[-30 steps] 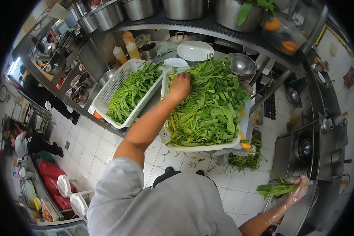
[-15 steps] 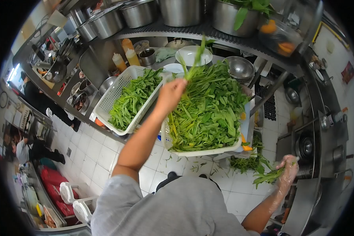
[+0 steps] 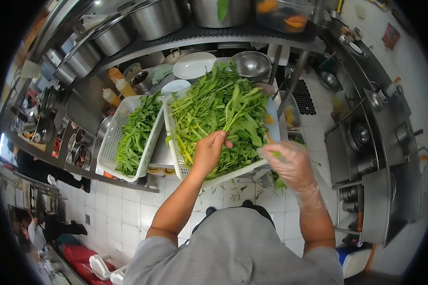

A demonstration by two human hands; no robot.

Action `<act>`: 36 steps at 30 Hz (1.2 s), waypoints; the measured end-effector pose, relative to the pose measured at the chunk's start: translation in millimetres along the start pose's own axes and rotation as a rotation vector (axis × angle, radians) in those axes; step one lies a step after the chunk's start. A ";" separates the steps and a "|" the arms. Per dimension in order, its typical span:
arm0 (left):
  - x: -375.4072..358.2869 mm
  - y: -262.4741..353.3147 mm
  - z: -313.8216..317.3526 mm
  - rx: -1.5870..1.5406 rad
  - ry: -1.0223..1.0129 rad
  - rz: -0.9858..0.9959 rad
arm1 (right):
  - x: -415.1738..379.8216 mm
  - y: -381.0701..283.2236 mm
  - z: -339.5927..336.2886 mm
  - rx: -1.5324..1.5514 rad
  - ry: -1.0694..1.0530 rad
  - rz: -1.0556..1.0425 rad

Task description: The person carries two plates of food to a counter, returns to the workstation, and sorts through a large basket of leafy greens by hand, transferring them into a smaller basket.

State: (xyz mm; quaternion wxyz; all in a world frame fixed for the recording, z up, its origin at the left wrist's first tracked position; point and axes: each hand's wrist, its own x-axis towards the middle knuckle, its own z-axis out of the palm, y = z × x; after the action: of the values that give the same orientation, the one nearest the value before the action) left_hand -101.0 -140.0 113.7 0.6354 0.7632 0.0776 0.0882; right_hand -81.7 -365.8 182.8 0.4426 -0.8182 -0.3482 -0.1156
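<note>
My left hand (image 3: 208,151) is closed around the stems of a bunch of long-stemmed leafy greens (image 3: 240,107), leaves pointing up and away. Under that bunch lies a large heap of the same greens (image 3: 199,102), piled above the rim of a white plastic basket (image 3: 176,159). My right hand (image 3: 290,166), in a clear plastic glove, is by the basket's front right corner with its fingers pinched together. A bit of green shows at those fingertips; what they grip is mostly hidden. To the left, a smaller white basket (image 3: 104,154) holds more greens (image 3: 138,137).
Behind the baskets are white plates (image 3: 195,65), a steel colander (image 3: 252,64) and sauce bottles (image 3: 125,88). A shelf of steel pots (image 3: 157,19) overhangs the counter. Green scraps litter the tiled floor (image 3: 176,190). A person in dark trousers (image 3: 59,227) stands far left.
My right hand has come in from the far right to the basket's front corner. My left hand, holding greens, has moved down toward me. The view has shifted right.
</note>
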 end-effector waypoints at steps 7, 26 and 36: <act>-11.9 -3.2 13.9 -0.002 -0.036 -0.007 | 10.3 8.7 24.8 -0.099 0.027 -0.187; -32.0 -2.4 41.3 -0.032 -0.191 0.003 | -12.3 40.1 61.6 0.053 0.077 -0.071; -35.2 0.8 46.2 0.167 -0.116 0.136 | -18.5 73.8 3.2 -0.120 0.327 0.136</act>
State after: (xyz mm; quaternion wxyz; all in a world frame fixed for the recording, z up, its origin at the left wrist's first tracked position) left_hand -124.4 -192.5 105.1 0.5658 0.8206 -0.0044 0.0801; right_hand -46.0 -398.9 124.3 0.4505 -0.8351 -0.2078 -0.2376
